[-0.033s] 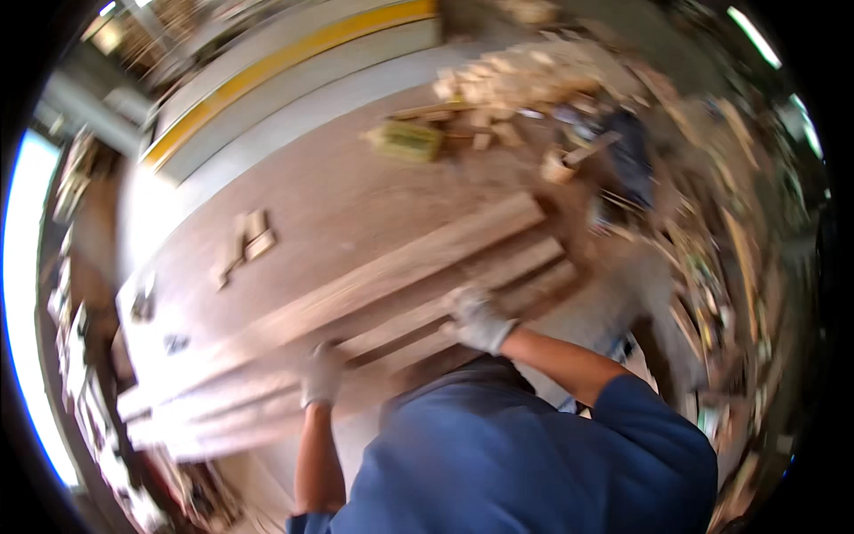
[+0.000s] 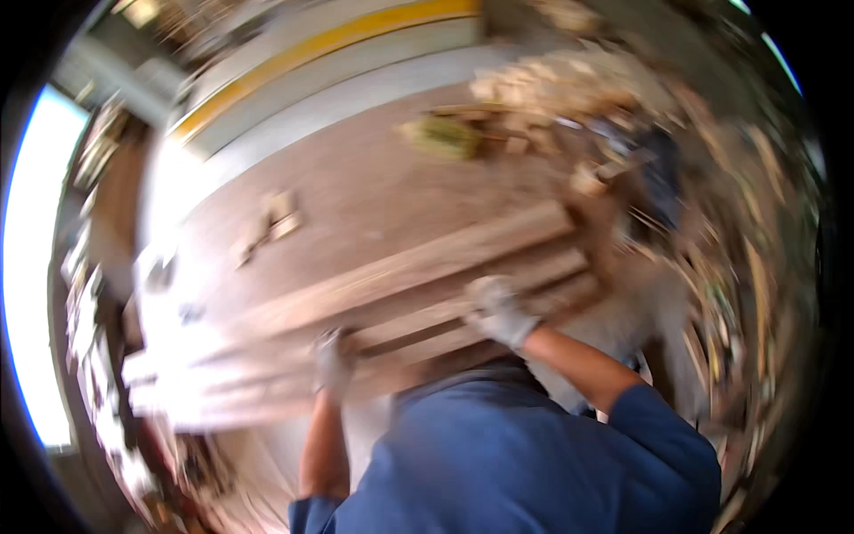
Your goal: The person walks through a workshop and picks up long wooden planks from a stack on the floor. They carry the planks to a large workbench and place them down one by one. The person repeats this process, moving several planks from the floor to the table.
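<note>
Several long wooden planks lie side by side, slanting from the lower left toward the right, blurred by motion. The far plank (image 2: 409,270) lies apart from the nearer ones, with a dark gap between. Both hands wear pale work gloves. My left hand (image 2: 333,361) is closed at the middle plank (image 2: 405,326), its fingers curled at the wood. Farther right, my right hand (image 2: 500,311) spans the same plank, fingers over its far side and thumb on the near side. The near plank (image 2: 449,345) runs beside it, close to my body.
Small wood offcuts (image 2: 277,216) lie on the brown surface at the left. Beyond are a yellow-green block (image 2: 445,138) and a heap of wood pieces (image 2: 569,84). A yellow-striped low barrier (image 2: 329,49) crosses the back. Scrap wood (image 2: 716,294) is piled along the right.
The whole view has shifted, so the planks and surroundings sit farther right and the planks' left ends slightly higher. Both hands stay at the planks.
</note>
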The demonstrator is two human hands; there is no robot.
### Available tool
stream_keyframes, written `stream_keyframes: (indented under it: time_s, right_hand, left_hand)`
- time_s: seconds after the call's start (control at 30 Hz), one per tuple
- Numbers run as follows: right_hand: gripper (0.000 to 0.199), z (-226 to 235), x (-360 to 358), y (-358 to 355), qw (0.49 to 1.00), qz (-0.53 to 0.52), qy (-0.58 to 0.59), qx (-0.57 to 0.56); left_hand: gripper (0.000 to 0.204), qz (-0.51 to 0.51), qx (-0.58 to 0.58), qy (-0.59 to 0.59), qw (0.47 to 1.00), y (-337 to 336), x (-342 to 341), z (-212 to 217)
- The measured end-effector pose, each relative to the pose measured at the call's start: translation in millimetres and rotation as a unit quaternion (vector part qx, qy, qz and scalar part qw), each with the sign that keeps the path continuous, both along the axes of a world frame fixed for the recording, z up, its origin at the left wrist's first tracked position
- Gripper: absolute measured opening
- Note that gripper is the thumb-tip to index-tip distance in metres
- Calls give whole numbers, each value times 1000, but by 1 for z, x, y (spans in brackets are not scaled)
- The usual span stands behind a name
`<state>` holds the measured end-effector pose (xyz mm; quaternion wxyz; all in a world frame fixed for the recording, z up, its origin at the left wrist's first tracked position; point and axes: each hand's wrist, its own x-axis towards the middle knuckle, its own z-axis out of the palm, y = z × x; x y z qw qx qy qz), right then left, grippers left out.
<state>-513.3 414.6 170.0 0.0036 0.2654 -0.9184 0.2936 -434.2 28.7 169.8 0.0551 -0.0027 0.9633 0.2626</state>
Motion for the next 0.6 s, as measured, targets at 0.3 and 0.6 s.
stream_keyframes:
  time_s: [0.3,0.6]
  right_hand:
    - [120,5,-132,100,941,-57,-120,312]
    - [107,2,-160,99,921,-12,-142,362]
  left_hand:
    - [70,260,93,-58,959,107,-24,-1]
    - [91,586,211,-81,778,61,-69,1]
